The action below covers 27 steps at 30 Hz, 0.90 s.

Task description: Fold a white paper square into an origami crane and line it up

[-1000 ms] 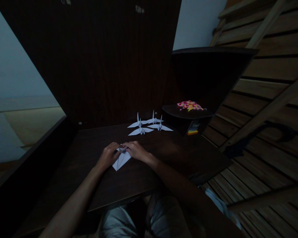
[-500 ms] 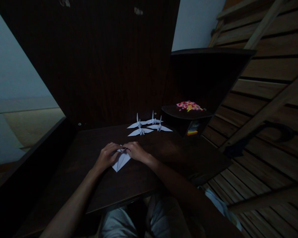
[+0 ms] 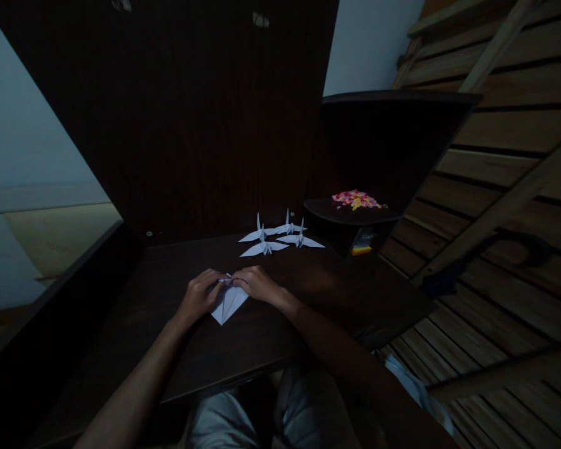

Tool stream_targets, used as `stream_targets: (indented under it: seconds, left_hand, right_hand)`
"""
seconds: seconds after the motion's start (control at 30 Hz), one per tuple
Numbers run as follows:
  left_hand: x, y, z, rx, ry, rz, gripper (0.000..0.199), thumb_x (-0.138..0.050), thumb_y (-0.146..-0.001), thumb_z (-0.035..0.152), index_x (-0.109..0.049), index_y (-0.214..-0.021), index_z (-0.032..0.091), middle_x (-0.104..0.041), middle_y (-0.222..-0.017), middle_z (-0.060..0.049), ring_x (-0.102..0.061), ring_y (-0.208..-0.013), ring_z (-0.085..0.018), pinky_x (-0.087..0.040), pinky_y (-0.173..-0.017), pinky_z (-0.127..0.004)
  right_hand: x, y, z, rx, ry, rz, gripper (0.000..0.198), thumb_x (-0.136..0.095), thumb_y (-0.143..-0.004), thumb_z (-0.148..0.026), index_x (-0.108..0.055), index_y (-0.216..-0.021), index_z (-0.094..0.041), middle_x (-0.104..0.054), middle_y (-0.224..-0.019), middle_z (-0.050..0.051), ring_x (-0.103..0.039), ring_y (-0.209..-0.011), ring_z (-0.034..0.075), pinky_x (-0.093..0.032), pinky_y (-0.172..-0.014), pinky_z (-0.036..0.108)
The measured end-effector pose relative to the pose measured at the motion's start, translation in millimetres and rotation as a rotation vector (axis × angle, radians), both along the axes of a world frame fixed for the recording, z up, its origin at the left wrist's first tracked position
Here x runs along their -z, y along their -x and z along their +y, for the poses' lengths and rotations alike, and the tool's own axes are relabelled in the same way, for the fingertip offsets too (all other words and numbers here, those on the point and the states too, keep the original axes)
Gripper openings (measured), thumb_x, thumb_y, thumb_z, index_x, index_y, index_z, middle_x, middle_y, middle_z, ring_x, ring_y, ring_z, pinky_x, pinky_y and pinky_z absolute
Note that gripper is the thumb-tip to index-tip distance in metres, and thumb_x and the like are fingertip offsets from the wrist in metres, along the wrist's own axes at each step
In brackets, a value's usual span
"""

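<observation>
The folded sheet (image 3: 229, 304) lies mid-bench (image 3: 336, 318), with the left hand (image 3: 200, 293) on its left side and the right hand (image 3: 258, 283) on its far right side. Beyond the hands and slightly right, four paper cranes (image 3: 264, 248) stand in two close rows before the back panel (image 3: 206, 125) at the bench's far edge. Right of them, a shelf (image 3: 346, 217) bears a pile of small pieces (image 3: 356, 199); below it sits a packet (image 3: 363, 243). A side board (image 3: 65, 308) bounds the left, slatted woodwork (image 3: 500, 128) the right, and the person's legs (image 3: 224, 421) are at the near edge
</observation>
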<state>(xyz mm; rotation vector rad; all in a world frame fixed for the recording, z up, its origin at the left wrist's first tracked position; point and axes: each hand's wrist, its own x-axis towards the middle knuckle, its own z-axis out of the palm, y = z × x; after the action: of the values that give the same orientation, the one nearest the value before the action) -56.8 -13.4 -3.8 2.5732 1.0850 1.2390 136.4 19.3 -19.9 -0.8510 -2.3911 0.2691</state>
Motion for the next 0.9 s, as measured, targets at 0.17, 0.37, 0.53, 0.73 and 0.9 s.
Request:
stream_targets:
  seconds: [0.17,0.37,0.53,0.73,0.9]
  left_hand:
    - [-0.6,-0.6,-0.1,-0.006,0.011,0.0,0.019,-0.049,-0.088,0.022,-0.067,-0.087,0.019,-0.071,-0.083,-0.005,-0.064,-0.078,-0.018,-0.051,-0.074,-0.03]
    - [-2.8,-2.8,-2.7,-0.016,0.02,-0.005,0.021,-0.048,-0.089,0.023,-0.068,-0.09,0.018,-0.071,-0.084,-0.006,-0.064,-0.078,-0.017,-0.051,-0.075,-0.03]
    - [-3.6,-4.7,-3.9,-0.03,0.037,-0.028,0.022,-0.048,-0.089,0.026,-0.068,-0.086,0.018,-0.07,-0.081,-0.006,-0.064,-0.075,-0.017,-0.052,-0.072,-0.029]
    - [-3.1,-5.1,-3.8,-0.046,0.054,-0.032,0.022,-0.049,-0.089,0.027,-0.069,-0.088,0.018,-0.071,-0.083,-0.006,-0.065,-0.078,-0.018,-0.052,-0.074,-0.029]
    - [-4.0,-6.5,-4.0,-0.045,0.062,-0.052,0.022,-0.049,-0.089,0.027,-0.069,-0.087,0.018,-0.071,-0.083,-0.006,-0.065,-0.078,-0.018,-0.052,-0.073,-0.029]
  right_hand:
    - [1.3,0.2,1.8,0.037,-0.011,-0.011,0.014,-0.056,-0.089,-0.021,-0.07,-0.09,-0.017,-0.072,-0.087,0.005,-0.065,-0.079,0.014,-0.04,-0.071,0.021]
    - [3.2,0.8,3.1,0.057,-0.006,0.004,0.015,-0.056,-0.089,-0.021,-0.07,-0.09,-0.018,-0.073,-0.091,0.006,-0.066,-0.082,0.015,-0.041,-0.071,0.022]
    - [2.3,0.1,1.6,0.063,0.01,0.014,0.015,-0.056,-0.089,-0.024,-0.071,-0.091,-0.019,-0.073,-0.091,0.005,-0.067,-0.083,0.015,-0.042,-0.072,0.021]
    - [-1.5,-2.2,-2.0,-0.014,0.025,0.138,0.018,-0.054,-0.091,-0.025,-0.069,-0.098,-0.021,-0.072,-0.098,0.003,-0.066,-0.09,0.012,-0.043,-0.079,0.019]
    - [-1.7,-0.4,-2.4,0.027,0.009,0.109,0.015,-0.054,-0.09,-0.022,-0.069,-0.092,-0.019,-0.072,-0.092,0.004,-0.066,-0.086,0.013,-0.044,-0.078,0.021]
